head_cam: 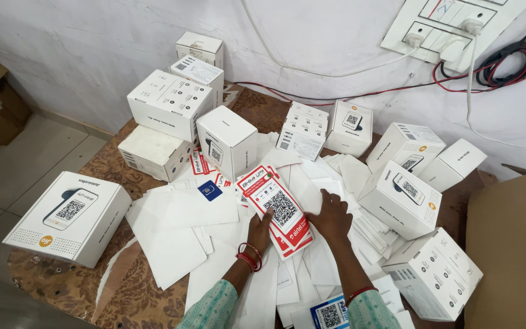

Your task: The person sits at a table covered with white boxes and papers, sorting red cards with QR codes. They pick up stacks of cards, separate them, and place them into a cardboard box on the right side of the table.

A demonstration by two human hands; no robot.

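Left hand [259, 228] flat, fingers extended; right hand [331, 214] palm down, fingers spread.

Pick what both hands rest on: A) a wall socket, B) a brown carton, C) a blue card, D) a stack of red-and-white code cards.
D: the left hand and right hand both lie on the red-and-white cards, amid loose white papers.

Your red-and-white code cards [278, 210] lie stacked flat, fanned slightly, angled diagonally; they're resting atop loose white paper sheets [178, 225].
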